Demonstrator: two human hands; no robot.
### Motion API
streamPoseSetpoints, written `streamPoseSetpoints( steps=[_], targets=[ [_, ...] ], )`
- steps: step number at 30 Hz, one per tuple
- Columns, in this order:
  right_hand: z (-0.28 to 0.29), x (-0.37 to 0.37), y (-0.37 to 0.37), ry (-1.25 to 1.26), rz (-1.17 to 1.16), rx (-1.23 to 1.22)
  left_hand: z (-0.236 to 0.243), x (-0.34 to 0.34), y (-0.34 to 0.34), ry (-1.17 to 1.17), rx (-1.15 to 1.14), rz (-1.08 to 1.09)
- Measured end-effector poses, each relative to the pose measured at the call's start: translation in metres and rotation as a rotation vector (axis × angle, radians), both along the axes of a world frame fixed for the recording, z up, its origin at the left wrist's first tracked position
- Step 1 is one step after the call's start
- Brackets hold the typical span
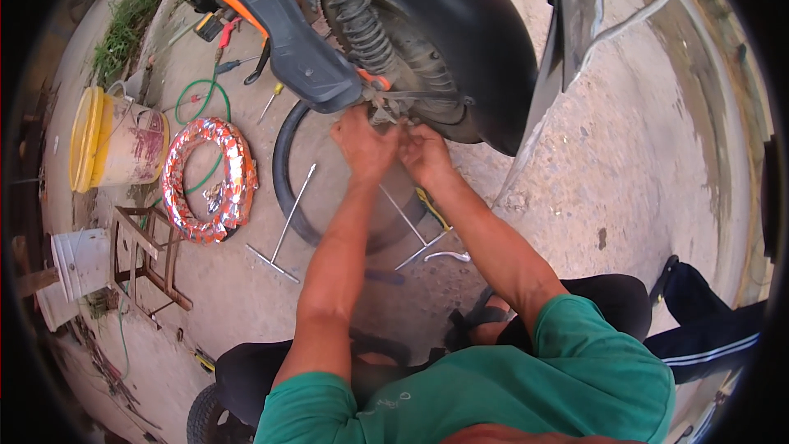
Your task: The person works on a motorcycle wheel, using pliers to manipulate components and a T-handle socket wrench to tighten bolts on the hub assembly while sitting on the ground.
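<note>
Both my hands are at the rear wheel hub area of a motorcycle (308,57), just below its coil spring shock absorber (366,33). My left hand (367,146) is closed against the metal bracket by the axle. Close beside it, my right hand (425,154) has its fingers bent and pinched together. Whatever small part the fingers hold is hidden. A black tyre (283,177) lies flat on the ground under my forearms. One T-handle wrench (292,212) rests left of my left forearm, and another T-handle wrench (404,215) lies between my arms.
A tyre in shiny orange wrapping (246,189) lies at left, near a yellow-lidded bucket (136,144), a metal stool frame (148,251) and a white bucket (80,263). A green hose (187,89) and a screwdriver (271,100) are farther off. A silver lever (448,256) lies near my foot.
</note>
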State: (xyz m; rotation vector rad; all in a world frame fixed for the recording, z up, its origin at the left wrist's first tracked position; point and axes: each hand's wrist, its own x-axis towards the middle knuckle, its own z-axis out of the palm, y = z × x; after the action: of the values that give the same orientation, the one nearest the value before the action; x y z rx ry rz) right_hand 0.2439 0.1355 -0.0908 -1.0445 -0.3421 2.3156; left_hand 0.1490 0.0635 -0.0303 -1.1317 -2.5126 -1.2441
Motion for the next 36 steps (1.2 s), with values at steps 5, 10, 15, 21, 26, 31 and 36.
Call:
streamPoseSetpoints(
  steps=[5, 10, 15, 21, 26, 31, 36],
  targets=[
    [0.026, -0.004, -0.01, 0.038, 0.147, -0.23, -0.003, -0.007, -0.01, 0.016, -0.005, 0.005],
    [0.013, 0.001, -0.002, -0.041, 0.047, -0.037, -0.003, 0.0, 0.002, 0.048, -0.012, 0.0],
    [0.03, 0.001, -0.007, -0.024, 0.113, -0.208, -0.006, -0.004, -0.002, 0.071, -0.035, 0.005],
    [0.023, 0.0, -0.008, 0.024, 0.015, -0.022, -0.013, -0.004, -0.001, 0.098, -0.024, 0.01],
    [0.016, 0.01, -0.001, -0.002, 0.112, -0.15, -0.009, 0.0, 0.003, 0.084, -0.02, 0.001],
    [0.028, -0.004, -0.009, -0.023, 0.011, -0.047, -0.012, -0.008, -0.004, 0.012, -0.077, -0.005],
    [0.0, 0.006, 0.001, 0.032, 0.136, -0.154, -0.007, 0.001, 0.004, -0.005, -0.069, -0.016]
  ],
)
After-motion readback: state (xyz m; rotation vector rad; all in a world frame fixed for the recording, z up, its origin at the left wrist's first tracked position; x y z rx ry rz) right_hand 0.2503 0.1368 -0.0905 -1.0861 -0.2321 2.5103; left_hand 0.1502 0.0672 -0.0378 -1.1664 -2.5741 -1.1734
